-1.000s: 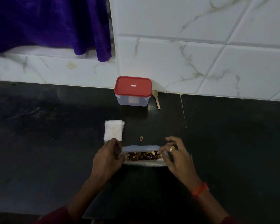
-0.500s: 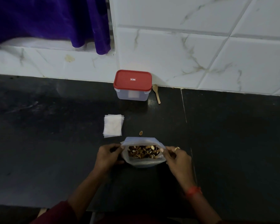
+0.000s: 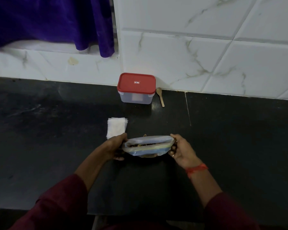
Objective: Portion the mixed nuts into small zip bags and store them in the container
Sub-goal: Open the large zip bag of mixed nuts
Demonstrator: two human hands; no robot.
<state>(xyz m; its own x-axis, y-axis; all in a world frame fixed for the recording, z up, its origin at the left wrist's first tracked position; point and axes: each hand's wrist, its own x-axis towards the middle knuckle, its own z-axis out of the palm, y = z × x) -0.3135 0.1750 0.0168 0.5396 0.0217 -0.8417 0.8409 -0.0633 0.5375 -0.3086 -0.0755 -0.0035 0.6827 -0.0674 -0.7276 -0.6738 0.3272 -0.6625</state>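
Step in hand: judging by the layout, portioning is not yet starting; the person is handling the mouth of the source bag, and I cannot tell whether they are opening or closing it.
Nut bag: the large clear plastic zip bag of mixed nuts is sitting between both hands at the near middle of the surface, its mouth gaping as a narrow slit with nuts showing through.
Left hand: it is clamping the bag's left end, fingers curled round it.
Right hand: it is pinching the bag's right end.
Small bags: the stack of small clear zip bags is lying flat just beyond the left hand, and appears unfilled.
Container: the clear rectangular plastic container with a red lid is standing shut against the wall, well apart from the hands; a small wooden spoon is lying just beside it.
Next move: probably widening the mouth, then fetching the spoon and one small bag.
Surface: the dark, glossy stone surface is carrying one stray nut just behind the bag.
Room: white marbled tiles are rising behind, and a purple cloth is hanging at upper left.
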